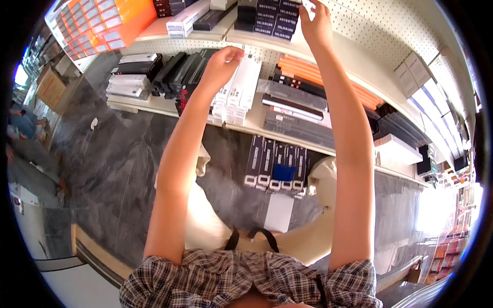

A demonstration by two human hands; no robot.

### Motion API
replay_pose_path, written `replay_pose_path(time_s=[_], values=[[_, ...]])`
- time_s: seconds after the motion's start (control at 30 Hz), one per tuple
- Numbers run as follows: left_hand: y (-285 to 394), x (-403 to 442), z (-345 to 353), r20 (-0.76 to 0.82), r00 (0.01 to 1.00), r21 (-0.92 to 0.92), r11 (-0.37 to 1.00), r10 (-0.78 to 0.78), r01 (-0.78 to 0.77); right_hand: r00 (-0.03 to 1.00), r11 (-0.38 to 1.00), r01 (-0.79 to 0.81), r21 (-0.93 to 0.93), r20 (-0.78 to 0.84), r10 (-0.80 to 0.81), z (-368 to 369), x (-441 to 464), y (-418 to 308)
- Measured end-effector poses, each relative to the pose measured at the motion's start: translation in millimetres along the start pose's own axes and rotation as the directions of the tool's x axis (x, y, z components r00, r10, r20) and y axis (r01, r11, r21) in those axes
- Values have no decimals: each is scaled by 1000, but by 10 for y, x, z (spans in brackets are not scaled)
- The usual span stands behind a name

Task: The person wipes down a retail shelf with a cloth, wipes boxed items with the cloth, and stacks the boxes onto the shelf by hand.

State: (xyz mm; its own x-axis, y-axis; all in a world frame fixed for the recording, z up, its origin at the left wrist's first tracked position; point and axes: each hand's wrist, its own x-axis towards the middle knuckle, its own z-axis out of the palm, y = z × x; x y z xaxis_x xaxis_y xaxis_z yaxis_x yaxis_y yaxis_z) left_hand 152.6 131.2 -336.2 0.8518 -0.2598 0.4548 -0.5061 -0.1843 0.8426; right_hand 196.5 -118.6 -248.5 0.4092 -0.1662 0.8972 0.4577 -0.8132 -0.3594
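My right hand (pixel 317 25) is raised to the upper shelf, beside a stack of small dark boxes with white lettering (pixel 272 19). Its thumb and fingers are apart, and no object shows in its grasp. My left hand (pixel 224 66) hovers in front of the shelves, fingers loosely bent and not closed on anything visible. Beneath it in the view lie long white boxes (pixel 236 92) stacked on the lower shelf, with long dark boxes (pixel 190 72) to their left. On the floor between my knees, several dark narrow boxes (pixel 262 161) lie in a row, a blue piece (pixel 283 173) on top.
Orange packaging (pixel 102 23) stands at the upper left. The lower shelf also holds orange boxes (pixel 300 69) and grey long boxes (pixel 298 128). A white flat piece (pixel 279 211) lies near my legs. Another person's legs (pixel 33 164) show at the far left, near a cardboard box (pixel 53 91).
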Motion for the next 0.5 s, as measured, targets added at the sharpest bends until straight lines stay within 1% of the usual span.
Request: replay_pose_path(time_s=[0.03,0.07,0.13,0.17,0.2,0.27,0.3,0.33,0.37,0.4,0.43,0.47,0.5], values=[[-120,-30,87,-17,1000,-6,1000,5,-5,999,999,28,35,-24,-27,-132,-214,-118],[-215,-93,149,-3,999,12,999,43,-43,998,997,45,64,-48,-42,-332,-518,-273],[-382,-218,286,27,1000,59,998,-13,12,997,997,76,-13,11,-75,-677,-1179,-386],[-525,-257,360,67,998,81,997,-3,-3,989,994,106,-4,104,-105,-841,-1507,-386],[-524,-317,407,136,990,136,991,-24,5,971,990,137,14,198,-138,-993,-1831,-350],[-542,-397,480,280,953,212,976,-112,53,904,992,122,10,412,-116,-1271,-2411,-206],[-610,-440,524,329,934,308,951,-139,33,887,1000,3,-20,462,7,-1334,-2644,-121],[-719,-556,622,337,927,302,951,-165,60,851,991,-119,-61,509,133,-1400,-2911,-46],[-869,-669,753,288,946,242,967,-150,80,806,985,-124,-121,567,171,-1404,-3183,82],[-1025,-810,892,235,962,182,979,-137,95,738,984,-111,-140,651,176,-1388,-3381,125],[-1221,-1003,1060,150,984,152,986,-93,70,692,991,-56,-124,710,128,-1350,-3591,141],[-1296,-1243,1189,82,982,186,971,-168,150,646,995,6,-101,760,73,-1270,-3740,150],[-1610,-1481,1356,-31,984,169,970,-173,176,594,991,-16,-135,796,118,-1200,-3854,101]])
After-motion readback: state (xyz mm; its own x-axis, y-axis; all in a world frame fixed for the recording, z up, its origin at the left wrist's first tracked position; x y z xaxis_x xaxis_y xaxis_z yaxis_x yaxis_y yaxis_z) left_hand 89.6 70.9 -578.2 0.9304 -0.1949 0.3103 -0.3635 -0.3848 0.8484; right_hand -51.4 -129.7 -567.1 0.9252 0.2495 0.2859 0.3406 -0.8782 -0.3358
